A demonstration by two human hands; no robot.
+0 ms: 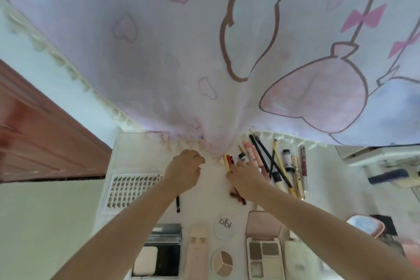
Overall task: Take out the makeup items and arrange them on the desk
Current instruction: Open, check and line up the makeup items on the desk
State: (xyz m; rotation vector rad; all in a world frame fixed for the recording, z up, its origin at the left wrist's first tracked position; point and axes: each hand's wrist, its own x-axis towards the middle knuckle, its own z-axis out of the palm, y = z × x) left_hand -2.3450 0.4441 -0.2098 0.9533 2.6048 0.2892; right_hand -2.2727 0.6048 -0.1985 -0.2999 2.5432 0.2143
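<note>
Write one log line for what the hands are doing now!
left hand: curled at curtain hem | right hand: holding pencils | palettes: laid out on desk

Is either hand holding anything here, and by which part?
The right hand grips a few pencils around their middle. The left hand is curled by the cloth's edge; whether it holds anything cannot be told.

2 hands (184,170) (246,176), 1 lash tray (131,191), 2 round compacts (225,226) (222,262), 1 open eyeshadow palette (264,257), 1 black powder compact (156,259), 1 curtain (204,52); the pencils and tubes overlap, uncountable.
</note>
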